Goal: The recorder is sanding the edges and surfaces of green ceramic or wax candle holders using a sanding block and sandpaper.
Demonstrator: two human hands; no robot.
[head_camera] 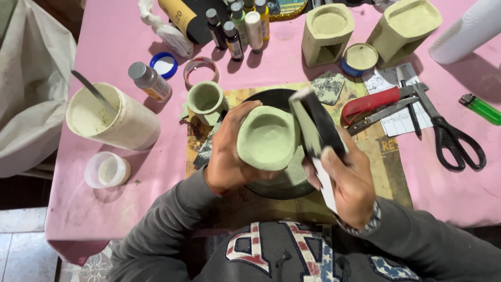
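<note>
The left hand (228,151) is wrapped around a pale green cast pot (267,138), holding it tilted over a dark round dish (282,183) near the front edge of the pink table (104,203). The right hand (350,183) is closed on a flat sanding block (317,133), whose upper end rests against the pot's right rim. A smaller green pot (205,99) stands just behind the left hand; red-handled pliers (373,103) and black scissors (451,136) lie to the right
</note>
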